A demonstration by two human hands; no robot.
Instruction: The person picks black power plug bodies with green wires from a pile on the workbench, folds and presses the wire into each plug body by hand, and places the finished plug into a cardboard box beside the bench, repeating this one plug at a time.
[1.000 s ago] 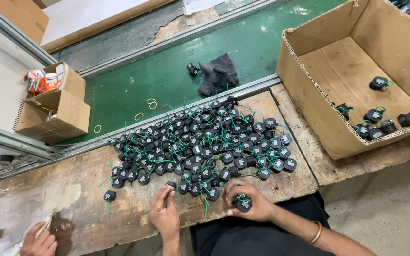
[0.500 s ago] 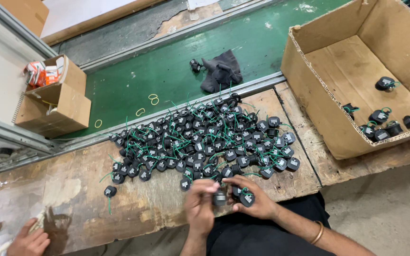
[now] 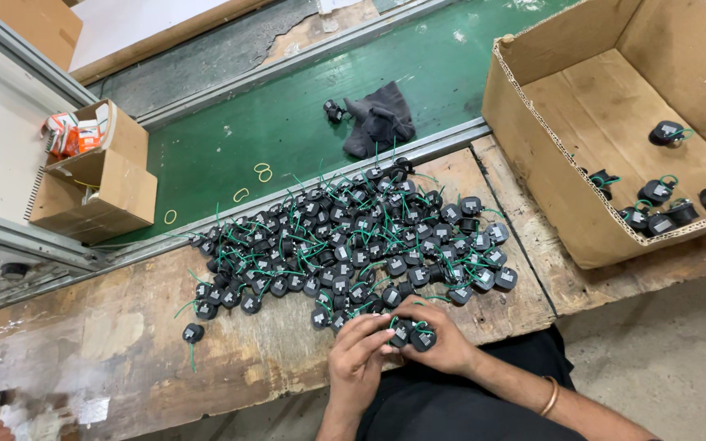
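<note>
At the near edge of the worn wooden workbench point(image 3: 124, 359), the left hand point(image 3: 359, 359) and right hand point(image 3: 443, 339) pinch two small black round parts with green wire leads point(image 3: 412, 333) between them — best kept close together, leads untangled from the heap of like parts point(image 3: 353, 237).

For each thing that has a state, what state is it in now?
Large cardboard box: open, few black parts inside.
Small cardboard box: open.
Dark cloth: crumpled on green belt.
Left hand: touching small black parts.
Right hand: holding them.
</note>
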